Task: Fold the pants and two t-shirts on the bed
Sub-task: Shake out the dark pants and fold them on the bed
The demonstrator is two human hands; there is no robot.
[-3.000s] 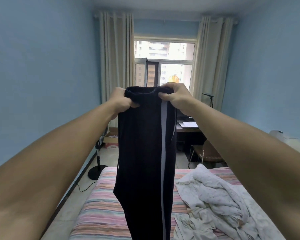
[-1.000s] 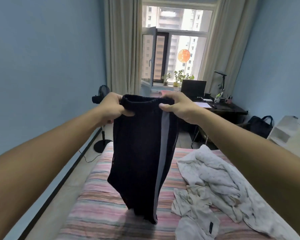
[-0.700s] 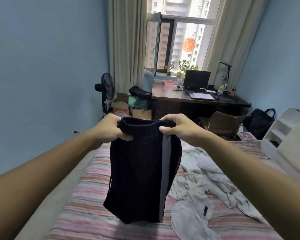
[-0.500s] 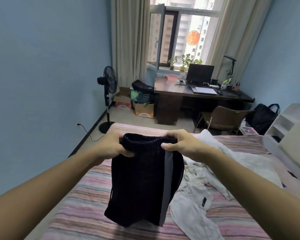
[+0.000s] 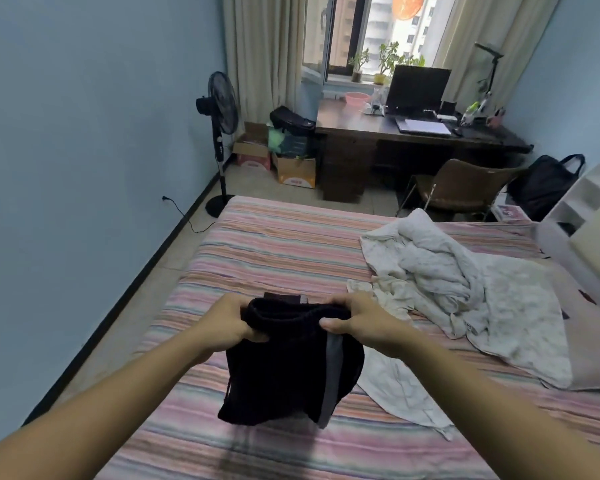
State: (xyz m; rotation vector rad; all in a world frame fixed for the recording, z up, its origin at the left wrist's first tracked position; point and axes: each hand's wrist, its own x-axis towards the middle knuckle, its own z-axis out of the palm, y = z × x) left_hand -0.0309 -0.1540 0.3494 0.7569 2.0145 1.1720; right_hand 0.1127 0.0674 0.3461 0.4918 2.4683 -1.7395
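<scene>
The left hand (image 5: 227, 322) and right hand (image 5: 355, 320) still pinch the waistband of the black pants (image 5: 288, 368), now lowered from chest height onto the striped bed (image 5: 274, 251), folded over; white t-shirts (image 5: 426, 275) lie crumpled just right.

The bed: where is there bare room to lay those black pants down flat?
The striped bed is bare from its left edge across to the white pile, ahead of both hands. The right side is crowded with crumpled white laundry. The pants hang over the near patch.
</scene>
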